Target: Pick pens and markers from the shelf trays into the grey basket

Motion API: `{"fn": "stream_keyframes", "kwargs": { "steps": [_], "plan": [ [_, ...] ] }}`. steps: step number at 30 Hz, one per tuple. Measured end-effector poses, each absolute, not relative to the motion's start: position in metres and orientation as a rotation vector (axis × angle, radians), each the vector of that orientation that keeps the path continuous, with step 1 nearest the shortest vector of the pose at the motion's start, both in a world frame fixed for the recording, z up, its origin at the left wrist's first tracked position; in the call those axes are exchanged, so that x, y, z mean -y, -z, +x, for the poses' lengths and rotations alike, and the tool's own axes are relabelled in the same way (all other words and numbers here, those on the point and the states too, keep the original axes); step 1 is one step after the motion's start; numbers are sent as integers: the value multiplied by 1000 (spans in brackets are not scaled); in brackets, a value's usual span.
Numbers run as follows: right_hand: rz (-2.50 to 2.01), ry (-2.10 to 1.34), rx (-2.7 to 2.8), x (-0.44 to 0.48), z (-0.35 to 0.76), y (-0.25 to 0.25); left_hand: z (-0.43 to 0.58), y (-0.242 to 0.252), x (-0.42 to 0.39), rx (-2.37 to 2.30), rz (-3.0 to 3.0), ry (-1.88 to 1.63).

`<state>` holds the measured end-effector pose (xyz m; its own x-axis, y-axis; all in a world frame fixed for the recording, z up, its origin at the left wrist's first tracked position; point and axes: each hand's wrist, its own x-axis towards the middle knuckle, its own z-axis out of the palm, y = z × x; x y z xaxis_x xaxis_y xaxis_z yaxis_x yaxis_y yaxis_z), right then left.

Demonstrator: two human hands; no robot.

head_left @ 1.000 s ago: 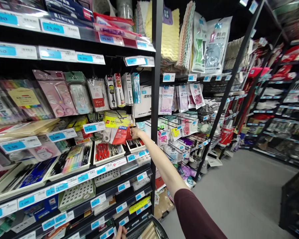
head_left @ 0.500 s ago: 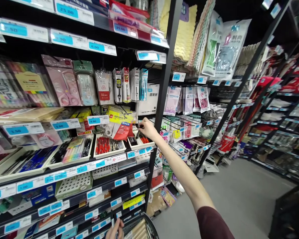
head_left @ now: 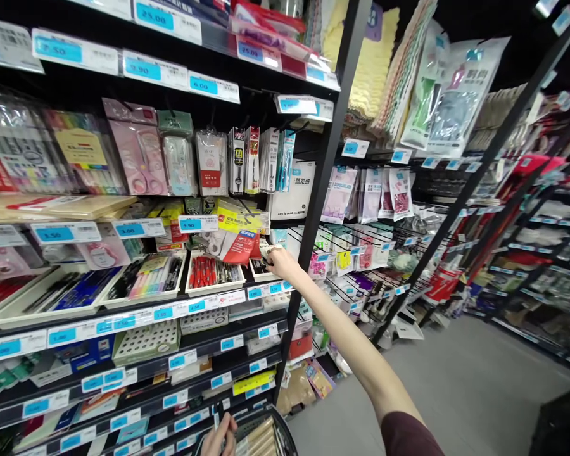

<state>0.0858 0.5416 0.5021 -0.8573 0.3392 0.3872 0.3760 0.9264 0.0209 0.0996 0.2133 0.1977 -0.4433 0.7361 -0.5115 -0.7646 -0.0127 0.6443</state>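
Note:
My right hand (head_left: 279, 261) reaches out to the small white tray (head_left: 261, 276) at the right end of the pen shelf. Its fingers are closed and bent down over the pens, and what is between them is hidden. Low in the view, my left hand (head_left: 222, 436) is closed around a dark pen (head_left: 216, 415) standing nearly upright. Beside that hand is a dark basket (head_left: 291, 437) with long tan rolls or sticks (head_left: 261, 437) in it. Left of my right hand, a tray holds red pens (head_left: 208, 271) and dark ones.
A red and white packet (head_left: 240, 246) hangs low over the trays. Blue pens (head_left: 92, 288) and pastel markers (head_left: 154, 277) fill trays further left. A black shelf post (head_left: 320, 183) stands close to my right wrist. Grey floor (head_left: 456, 380) lies at the right.
My right hand has dropped slightly into the tray, its fingers now lower and more hidden. My left hand stays around the pen. The view has shifted a little to the left.

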Motion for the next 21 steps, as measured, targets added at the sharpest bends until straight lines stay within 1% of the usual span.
{"fn": "stream_keyframes", "kwargs": {
  "steps": [5,14,21],
  "plan": [
    [-575,86,2736,-540,80,-499,96,-198,-207,-973,0,-1657],
    [-594,16,2794,-549,72,-500,108,-210,-207,-1061,-53,-1711],
    [-667,-23,2869,-566,57,-501,105,-204,-207,-1075,-74,-1672]
  ]
}}
